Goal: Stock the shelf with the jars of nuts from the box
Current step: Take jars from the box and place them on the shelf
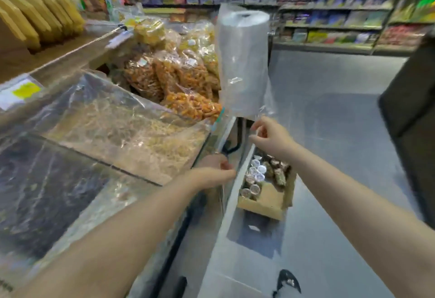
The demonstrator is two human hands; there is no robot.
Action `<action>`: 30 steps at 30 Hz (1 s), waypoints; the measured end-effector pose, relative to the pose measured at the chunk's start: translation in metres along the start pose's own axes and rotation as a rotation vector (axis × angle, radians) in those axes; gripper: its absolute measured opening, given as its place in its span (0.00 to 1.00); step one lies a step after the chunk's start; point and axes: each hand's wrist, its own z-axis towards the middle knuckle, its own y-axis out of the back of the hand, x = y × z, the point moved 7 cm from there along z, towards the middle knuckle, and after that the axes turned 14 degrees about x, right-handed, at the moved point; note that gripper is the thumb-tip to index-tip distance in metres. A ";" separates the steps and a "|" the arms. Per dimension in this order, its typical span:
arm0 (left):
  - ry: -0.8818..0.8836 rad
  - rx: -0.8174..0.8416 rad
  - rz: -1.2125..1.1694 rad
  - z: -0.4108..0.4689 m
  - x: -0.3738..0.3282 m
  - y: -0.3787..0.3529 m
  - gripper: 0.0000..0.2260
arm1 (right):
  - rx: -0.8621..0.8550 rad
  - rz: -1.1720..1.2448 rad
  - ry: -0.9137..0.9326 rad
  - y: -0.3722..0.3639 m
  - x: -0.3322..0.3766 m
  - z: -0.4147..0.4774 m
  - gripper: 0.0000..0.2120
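Head view, and I've got both arms stretched out ahead. The right hand (270,139) has thumb and forefinger pinched on a clear plastic film (261,99) hanging under the roll of bags (242,62). The left hand (215,172) sits lower, just off the desk edge, its fingers (227,165) curled round what looks like the same film, though blur makes that grip hard to read.

Neither hand is on the jars (255,176). They stand packed lid-up in the far end of the cardboard box (263,203), which sits on the floor (341,132) below and between my two wrists, well under the fingers. The near end of the box shows bare cardboard.

Grey, glossy floor runs off to the right. On my left the desk (207,142) carries glass-topped bins of pale shredded goods (131,130) and dark goods (47,191). Beyond them, bagged orange snacks (188,81) are heaped up, touching the roll. Yellow packs (35,15) lean in a row at upper left. Shelves (306,3) of coloured packets line the back wall, too smeared to read. A dark bulk (412,109) fills the right edge; I can't tell what it is.

The hanging film drapes between me and the box, veiling its left side.
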 end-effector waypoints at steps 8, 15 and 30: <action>-0.042 0.140 -0.032 0.109 -0.087 -0.092 0.07 | -0.013 0.026 -0.273 0.086 -0.179 -0.037 0.06; 0.094 0.091 -0.189 0.215 -0.135 -0.146 0.06 | 0.139 -0.034 -0.378 0.141 -0.321 -0.015 0.07; 0.407 0.064 -0.485 0.402 -0.105 -0.179 0.06 | 0.520 -0.135 -0.451 0.137 -0.478 0.145 0.13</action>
